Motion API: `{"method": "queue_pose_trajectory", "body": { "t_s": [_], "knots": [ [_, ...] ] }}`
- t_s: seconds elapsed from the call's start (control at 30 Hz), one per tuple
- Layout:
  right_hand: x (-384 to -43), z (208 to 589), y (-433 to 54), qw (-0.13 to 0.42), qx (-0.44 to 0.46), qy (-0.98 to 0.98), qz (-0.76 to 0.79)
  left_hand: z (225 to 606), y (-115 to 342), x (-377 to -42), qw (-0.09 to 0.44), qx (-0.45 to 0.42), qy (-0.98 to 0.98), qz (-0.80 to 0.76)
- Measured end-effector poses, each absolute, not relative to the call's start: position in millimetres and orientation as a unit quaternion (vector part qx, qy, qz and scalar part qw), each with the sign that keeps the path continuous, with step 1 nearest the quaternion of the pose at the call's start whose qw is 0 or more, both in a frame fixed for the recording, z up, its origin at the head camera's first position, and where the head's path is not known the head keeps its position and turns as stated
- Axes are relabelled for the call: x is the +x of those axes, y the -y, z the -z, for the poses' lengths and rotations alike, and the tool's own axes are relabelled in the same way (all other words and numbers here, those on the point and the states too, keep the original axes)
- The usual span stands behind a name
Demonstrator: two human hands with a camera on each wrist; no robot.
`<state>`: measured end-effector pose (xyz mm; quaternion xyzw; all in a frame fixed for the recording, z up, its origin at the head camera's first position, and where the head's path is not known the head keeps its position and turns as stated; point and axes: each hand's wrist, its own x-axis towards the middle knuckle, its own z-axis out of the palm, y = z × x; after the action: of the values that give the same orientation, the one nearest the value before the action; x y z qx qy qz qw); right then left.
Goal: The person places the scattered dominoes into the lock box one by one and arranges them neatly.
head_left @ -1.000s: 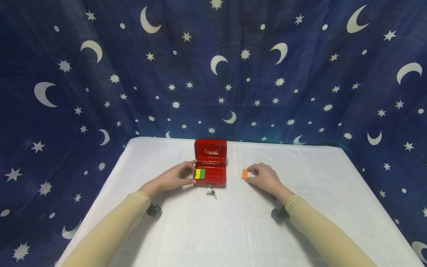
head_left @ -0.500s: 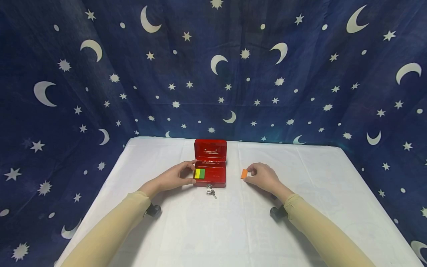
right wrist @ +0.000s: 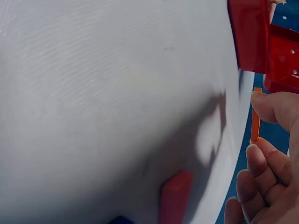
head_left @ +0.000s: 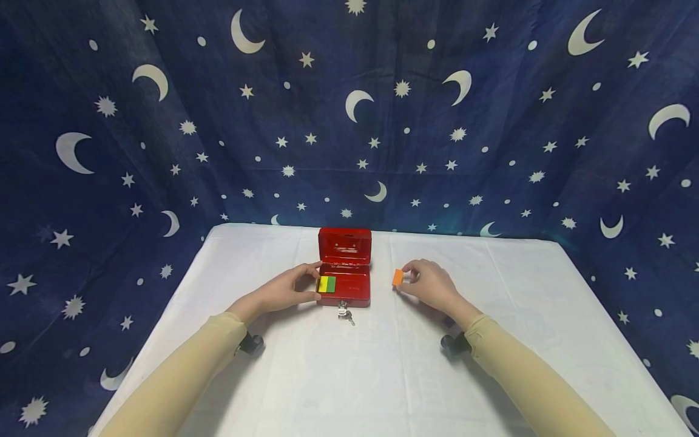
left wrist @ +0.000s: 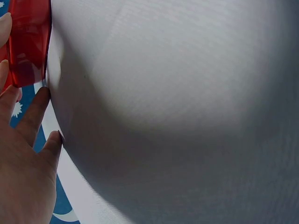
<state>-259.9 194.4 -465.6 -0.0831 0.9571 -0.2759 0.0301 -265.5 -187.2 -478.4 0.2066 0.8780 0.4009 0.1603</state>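
Note:
An open red cash box (head_left: 357, 291) stands on the table with its lid (head_left: 345, 246) raised. Inside, at its left end, a yellow block (head_left: 323, 284) lies beside a green block (head_left: 331, 284). My left hand (head_left: 284, 288) holds the box's left end, thumb at the front corner and index finger toward the hinge; the left wrist view shows the red wall (left wrist: 30, 51) by the fingertips. To the right of the box, my right hand (head_left: 434, 284) pinches a flat orange block (head_left: 397, 278) between thumb and fingers. The right wrist view shows this orange block (right wrist: 256, 119) edge-on, above the table.
Keys (head_left: 346, 315) hang from the lock at the box's front. Under the right wrist, a red block (right wrist: 175, 198) and a dark blue block (right wrist: 120, 220) lie on the white tablecloth (head_left: 349, 376). A starry blue cloth (head_left: 415, 121) rises behind the table.
My right hand has lifted the orange block slightly and carried it a little left and away from me. The left hand and the box stay where they were.

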Motion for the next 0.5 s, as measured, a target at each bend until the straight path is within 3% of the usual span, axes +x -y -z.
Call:
{"method": "queue_pose_trajectory", "body": {
  "t_s": [0.5],
  "knots": [
    [-254.5,449.7,-169.1,0.028,-0.106,-0.948,0.299,480.0,187.1,-265.7,0.155,0.207,-0.879,-0.4]
  ]
}}
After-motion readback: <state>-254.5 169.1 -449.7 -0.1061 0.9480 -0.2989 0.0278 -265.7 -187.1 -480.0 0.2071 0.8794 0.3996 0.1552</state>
